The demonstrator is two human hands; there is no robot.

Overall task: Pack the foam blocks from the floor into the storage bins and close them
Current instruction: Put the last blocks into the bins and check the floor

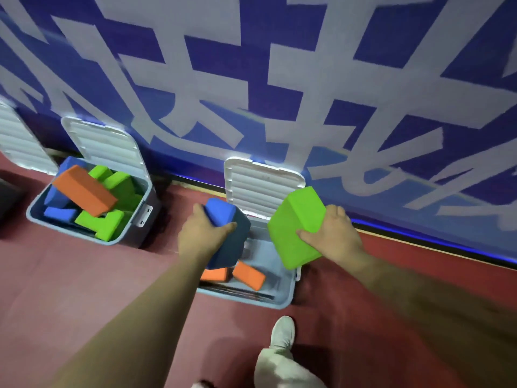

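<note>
Above the bin point(282, 303), chunky blue block point(233, 245), bright-green block point(292, 225)

Blue wall point(279, 79) with large white lettering; dark-red floor point(70, 275) below; black baseboard strip point(419, 242) between; pale shoe point(283, 331) bottom centre.

The 2 bare forearms reach forward and down; the left hand point(201, 233) grips a blue block point(233, 247), thumb laid across its near face. The right hand point(335, 233) clasps a green block point(291, 242), thumb likewise in front.
</note>
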